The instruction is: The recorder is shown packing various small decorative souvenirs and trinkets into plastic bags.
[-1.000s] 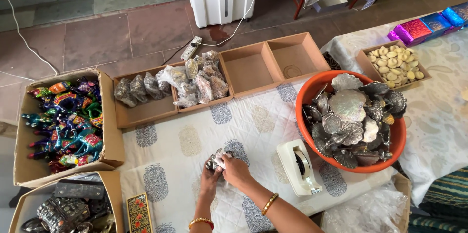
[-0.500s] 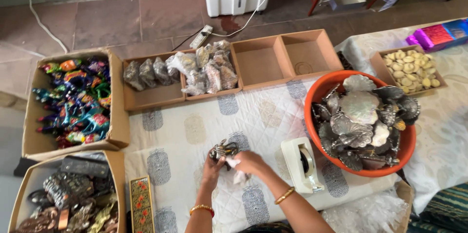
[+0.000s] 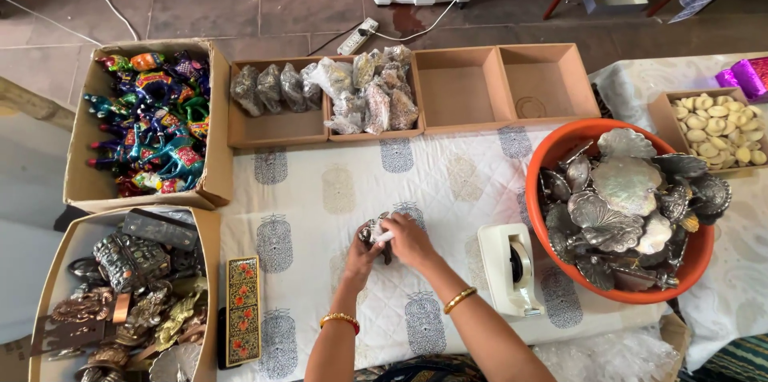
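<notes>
Small dark silvery metal figurine [image 3: 374, 233], partly wrapped in clear plastic, mostly hidden, held just above the white quilted tabletop [image 3: 320, 206], midway along its near edge

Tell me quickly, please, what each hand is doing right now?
Left hand: closed on the small silvery figurine.
Right hand: closed over the same figurine.

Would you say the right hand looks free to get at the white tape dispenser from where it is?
Probably not at once: the right hand, with the left hand, grips a small wrapped item. Bare cloth alone separates it from the tape dispenser.
</notes>
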